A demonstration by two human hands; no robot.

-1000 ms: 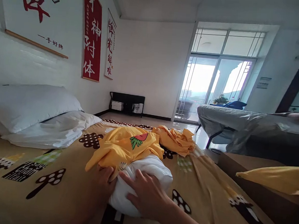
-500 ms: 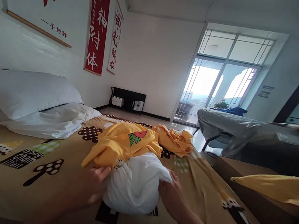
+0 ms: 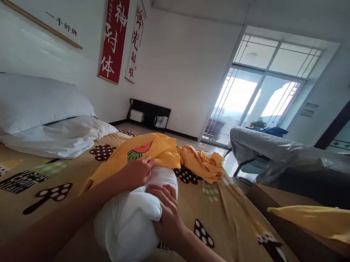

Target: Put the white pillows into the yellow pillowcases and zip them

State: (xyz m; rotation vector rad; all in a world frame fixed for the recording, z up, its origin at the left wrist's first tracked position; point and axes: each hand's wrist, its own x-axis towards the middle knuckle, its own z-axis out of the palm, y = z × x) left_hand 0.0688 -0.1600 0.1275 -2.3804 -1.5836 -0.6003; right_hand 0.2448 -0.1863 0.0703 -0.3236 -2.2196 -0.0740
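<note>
A white cushion insert (image 3: 127, 224) lies bunched on the bed in front of me. Its far end reaches under a yellow cushion cover (image 3: 161, 148) printed with a red and green fruit or vegetable. My left hand (image 3: 141, 170) is closed on the near edge of the cover, where it meets the insert. Fingers wrapped over the insert's side, my right hand (image 3: 168, 215) grips a fold of white fabric. How far the insert goes inside the cover is hidden by the cloth.
Behind lies a crumpled yellow cloth (image 3: 202, 163) on the patterned bedsheet (image 3: 227, 232). White pillows (image 3: 37, 104) rest at the left. Right of the bed, a yellow cloth item (image 3: 316, 221) sits over a brown box (image 3: 266, 198), before a plastic-covered table (image 3: 282, 149).
My left hand has moved right and forward onto the cover's edge. My right hand has shifted left, gathering the insert, which has moved left and nearer. The cover's print has turned leftward.
</note>
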